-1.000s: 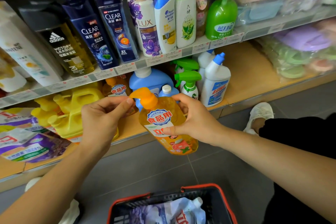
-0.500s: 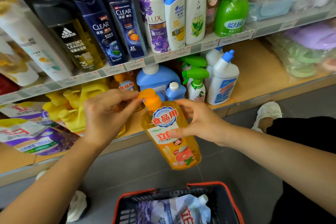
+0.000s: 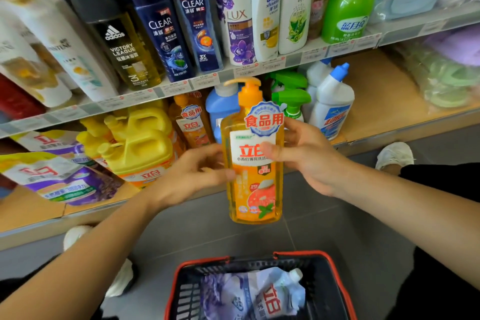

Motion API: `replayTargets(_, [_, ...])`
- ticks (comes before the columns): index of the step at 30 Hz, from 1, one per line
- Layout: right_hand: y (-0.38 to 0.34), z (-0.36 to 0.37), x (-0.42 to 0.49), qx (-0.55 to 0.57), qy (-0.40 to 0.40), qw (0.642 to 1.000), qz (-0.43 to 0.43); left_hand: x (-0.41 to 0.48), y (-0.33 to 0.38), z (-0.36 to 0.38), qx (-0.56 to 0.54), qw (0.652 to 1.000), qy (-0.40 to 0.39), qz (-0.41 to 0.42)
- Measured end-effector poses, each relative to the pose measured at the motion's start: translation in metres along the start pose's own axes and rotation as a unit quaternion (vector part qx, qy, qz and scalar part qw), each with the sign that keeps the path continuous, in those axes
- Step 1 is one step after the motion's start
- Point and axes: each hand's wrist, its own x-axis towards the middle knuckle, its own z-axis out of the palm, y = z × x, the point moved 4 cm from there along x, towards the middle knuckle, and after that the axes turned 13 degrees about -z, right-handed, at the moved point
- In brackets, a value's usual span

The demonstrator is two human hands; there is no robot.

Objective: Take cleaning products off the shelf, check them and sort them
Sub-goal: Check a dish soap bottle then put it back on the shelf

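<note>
I hold an orange pump bottle of dish soap [image 3: 253, 189] upright in front of the lower shelf, its label facing me. My right hand [image 3: 305, 157] grips its right side, thumb across the label. My left hand [image 3: 193, 176] holds its left side with curled fingers. Below the bottle stands a black basket with a red rim [image 3: 337, 275] holding a white and purple refill pouch [image 3: 259, 296].
On the lower shelf [image 3: 376, 101] stand yellow jugs [image 3: 140, 143], another orange soap bottle [image 3: 191, 125], a blue jug, green spray bottles [image 3: 293, 99] and a white cleaner bottle [image 3: 333, 104]. Shampoo bottles fill the upper shelf. Purple pouches [image 3: 62, 179] lie at left. Grey floor lies around the basket.
The bottle was tilted and now stands upright and higher. My left hand left the pump head and moved down onto the bottle's left side.
</note>
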Motion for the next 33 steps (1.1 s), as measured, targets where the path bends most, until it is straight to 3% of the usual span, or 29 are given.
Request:
replayTargets(3, [-0.004,-0.003,-0.003,0.052,0.032,0.998,0.004,0.001,-0.021,0.026,0.034,0.994,-0.087,-0.05])
replayTargets(6, [-0.006,-0.009,-0.005,0.079,0.065,0.995,0.023,0.002,-0.035,0.05,-0.065,0.993,-0.08,-0.066])
replayTargets(12, [0.007,-0.024,-0.008,0.079,0.09,0.989,0.085,0.003,-0.041,0.057,-0.197,0.979,0.015,-0.053])
replayTargets(15, [0.019,-0.025,-0.018,0.076,0.091,0.984,0.134,-0.001,-0.037,0.041,-0.234,0.966,0.107,-0.039])
replayTargets(19, [0.039,-0.011,-0.042,0.019,0.049,0.971,0.235,-0.007,-0.026,0.007,-0.184,0.965,0.188,0.003])
replayTargets(21, [0.039,-0.009,-0.043,-0.063,0.023,0.976,0.207,-0.009,-0.018,-0.002,-0.139,0.969,0.204,0.015])
replayTargets(25, [0.028,-0.018,-0.026,-0.235,0.025,0.971,0.048,-0.006,-0.008,-0.003,-0.075,0.974,0.216,0.011])
replayTargets(28, [0.035,-0.01,-0.017,-0.339,-0.078,0.937,0.021,-0.008,-0.003,0.002,-0.042,0.977,0.208,-0.005])
replayTargets(31, [0.044,0.013,-0.019,-0.316,-0.205,0.926,0.013,-0.014,0.005,0.013,0.0,0.983,0.184,0.01])
replayTargets(33, [0.048,0.021,-0.02,-0.292,-0.216,0.931,-0.005,-0.018,0.014,0.019,0.009,0.983,0.178,0.033])
